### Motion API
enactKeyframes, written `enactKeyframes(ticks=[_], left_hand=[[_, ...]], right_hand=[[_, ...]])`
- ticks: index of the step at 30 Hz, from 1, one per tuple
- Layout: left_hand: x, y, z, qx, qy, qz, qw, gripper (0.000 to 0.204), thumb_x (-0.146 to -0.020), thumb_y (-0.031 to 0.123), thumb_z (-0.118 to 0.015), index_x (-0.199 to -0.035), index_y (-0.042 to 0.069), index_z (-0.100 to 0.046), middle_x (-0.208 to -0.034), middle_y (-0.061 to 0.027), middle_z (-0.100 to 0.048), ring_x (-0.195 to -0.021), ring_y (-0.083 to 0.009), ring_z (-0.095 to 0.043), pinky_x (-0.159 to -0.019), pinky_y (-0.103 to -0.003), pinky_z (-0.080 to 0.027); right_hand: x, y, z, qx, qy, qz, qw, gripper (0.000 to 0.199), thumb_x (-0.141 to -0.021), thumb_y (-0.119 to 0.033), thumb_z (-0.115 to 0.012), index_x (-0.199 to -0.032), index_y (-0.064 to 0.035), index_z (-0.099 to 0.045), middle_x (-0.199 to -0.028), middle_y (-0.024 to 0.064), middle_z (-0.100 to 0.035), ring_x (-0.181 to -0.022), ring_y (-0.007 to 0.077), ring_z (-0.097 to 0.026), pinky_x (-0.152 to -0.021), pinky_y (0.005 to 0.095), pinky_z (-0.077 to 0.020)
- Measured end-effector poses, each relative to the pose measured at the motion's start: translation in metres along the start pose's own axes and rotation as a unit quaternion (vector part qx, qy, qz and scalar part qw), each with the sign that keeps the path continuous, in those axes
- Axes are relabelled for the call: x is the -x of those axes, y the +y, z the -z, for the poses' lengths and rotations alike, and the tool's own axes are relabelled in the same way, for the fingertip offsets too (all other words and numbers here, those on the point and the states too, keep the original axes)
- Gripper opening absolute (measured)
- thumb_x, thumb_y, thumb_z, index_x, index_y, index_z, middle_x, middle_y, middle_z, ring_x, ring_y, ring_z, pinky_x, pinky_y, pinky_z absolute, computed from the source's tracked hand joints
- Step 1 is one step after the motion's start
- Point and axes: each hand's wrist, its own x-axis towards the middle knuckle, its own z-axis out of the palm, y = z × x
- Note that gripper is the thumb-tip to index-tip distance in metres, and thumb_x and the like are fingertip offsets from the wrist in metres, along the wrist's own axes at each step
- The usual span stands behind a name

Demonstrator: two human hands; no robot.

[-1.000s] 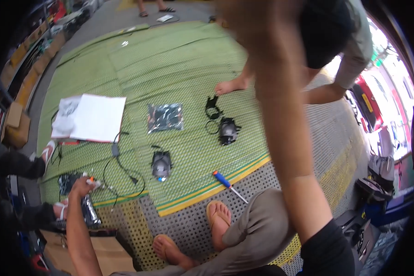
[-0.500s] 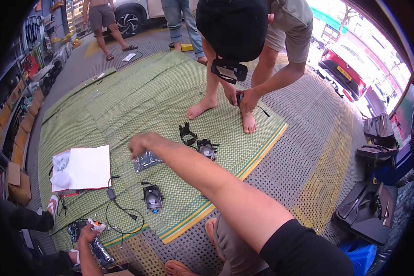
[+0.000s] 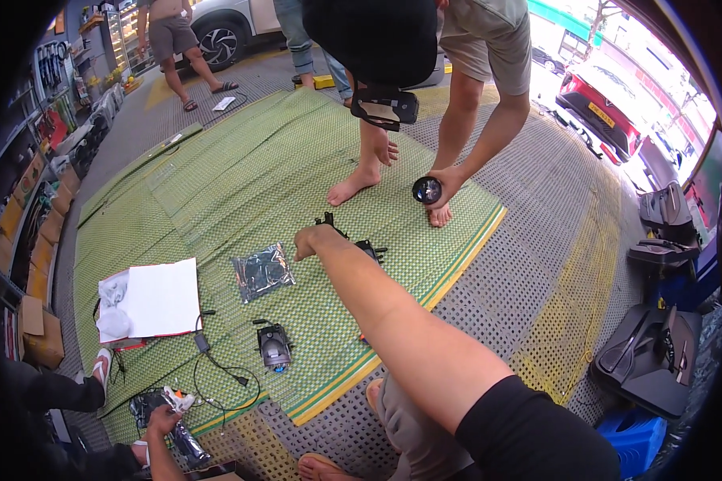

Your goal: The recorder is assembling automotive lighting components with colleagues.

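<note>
My right hand (image 3: 309, 239) reaches out over the green mat (image 3: 241, 168), fingers curled, touching a black bracket part (image 3: 326, 219); a grip on it is not visible. A second black part (image 3: 371, 250) lies just right of the hand. My left hand (image 3: 163, 418) is low at the left, closed on a dark wrapped part (image 3: 186, 445) with a white and orange piece (image 3: 176, 398) beside it. A silvery foil bag (image 3: 262, 272) lies left of my right hand. A small headlight lens unit (image 3: 274, 351) with a black cable (image 3: 217, 369) sits nearer me.
A barefoot person bends over the mat holding a round lens (image 3: 427, 190). White paper (image 3: 159, 299) lies at the left. Black trim panels (image 3: 658, 353) and a blue crate (image 3: 638, 433) stand at the right. Cardboard boxes (image 3: 36, 337) line the left edge. Other people stand near a car behind.
My right hand has moved right, from above the foil bag to the black bracket. The view has tilted up, and the standing person now holds the lens lower.
</note>
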Motion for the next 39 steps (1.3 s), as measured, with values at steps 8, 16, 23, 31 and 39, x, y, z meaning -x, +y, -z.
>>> enactKeyframes(ticks=[8, 16, 23, 31, 39], left_hand=[[-0.008, 0.018, 0.008, 0.033, -0.031, -0.004, 0.999, 0.063, -0.078, 0.04, -0.081, -0.123, -0.002, -0.067, -0.119, -0.0231, -0.069, -0.111, -0.0352, -0.068, -0.097, -0.04, -0.052], [-0.016, 0.005, 0.0, -0.034, -0.018, -0.098, 0.994, 0.062, -0.081, 0.044, -0.074, -0.125, 0.002, -0.065, -0.121, -0.0253, -0.067, -0.115, -0.0402, -0.064, -0.098, -0.045, -0.051], [0.009, 0.01, 0.005, 0.011, -0.011, -0.02, 1.0, 0.068, -0.083, 0.046, -0.077, -0.128, -0.003, -0.063, -0.116, -0.0217, -0.07, -0.105, -0.0325, -0.069, -0.092, -0.04, -0.053], [0.014, 0.022, 0.012, 0.042, -0.024, 0.009, 0.999, 0.07, -0.082, 0.046, -0.077, -0.132, -0.001, -0.062, -0.119, -0.0249, -0.069, -0.111, -0.0358, -0.068, -0.096, -0.042, -0.052], [0.005, 0.03, 0.01, 0.018, -0.009, -0.024, 1.0, 0.071, -0.08, 0.042, -0.08, -0.133, -0.001, -0.06, -0.11, -0.0209, -0.071, -0.101, -0.0312, -0.069, -0.09, -0.039, -0.053]], right_hand=[[-0.029, -0.006, -0.006, 0.001, -0.018, 0.007, 1.0, 0.059, -0.093, -0.055, -0.063, -0.132, -0.0118, -0.066, -0.14, 0.0098, -0.062, -0.127, 0.0305, -0.059, -0.102, 0.0462, -0.0511], [-0.055, -0.022, -0.011, 0.019, 0.03, 0.08, 0.996, 0.059, -0.087, -0.056, -0.066, -0.124, -0.01, -0.07, -0.126, 0.0165, -0.069, -0.121, 0.0315, -0.064, -0.1, 0.0445, -0.0503], [-0.045, -0.007, -0.006, 0.025, 0.008, 0.096, 0.995, 0.057, -0.091, -0.053, -0.064, -0.129, -0.0102, -0.066, -0.132, 0.0119, -0.065, -0.122, 0.0288, -0.061, -0.101, 0.044, -0.0488], [-0.033, 0.017, -0.004, -0.024, -0.037, 0.027, 0.999, 0.052, -0.09, -0.046, -0.07, -0.128, -0.0099, -0.066, -0.126, 0.0117, -0.067, -0.101, 0.0239, -0.069, -0.092, 0.0411, -0.0526], [-0.035, 0.039, -0.007, -0.03, -0.035, 0.021, 0.999, 0.056, -0.09, -0.043, -0.072, -0.134, -0.0097, -0.063, -0.129, 0.0111, -0.066, -0.101, 0.0237, -0.071, -0.088, 0.0408, -0.0552]])
